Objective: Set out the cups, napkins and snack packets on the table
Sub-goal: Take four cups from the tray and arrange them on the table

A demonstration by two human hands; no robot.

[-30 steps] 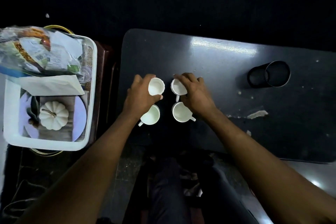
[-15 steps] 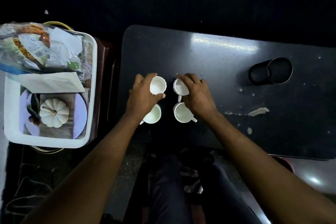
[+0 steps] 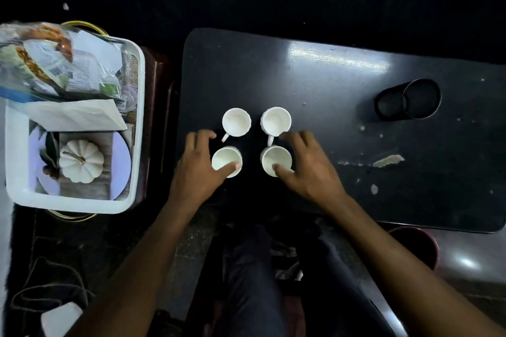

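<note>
The two far cups (image 3: 236,121) have been let go, and the near cups (image 3: 226,162) by the table (image 3: 328,145) edge seem loosely held now by the left hand (image 3: 200,169) and right hand (image 3: 309,169), half open.

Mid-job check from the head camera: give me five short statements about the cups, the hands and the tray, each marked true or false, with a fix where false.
1. Four white cups stand on the dark table in a two-by-two group. True.
2. The left hand is at the far-left cup. False: its thumb touches the near-left cup.
3. The snack packets are on the table. False: they lie in the white tray beside it.
4. The right hand is at the near-right cup. True.
5. The black container stands upright. False: it lies on its side.
</note>
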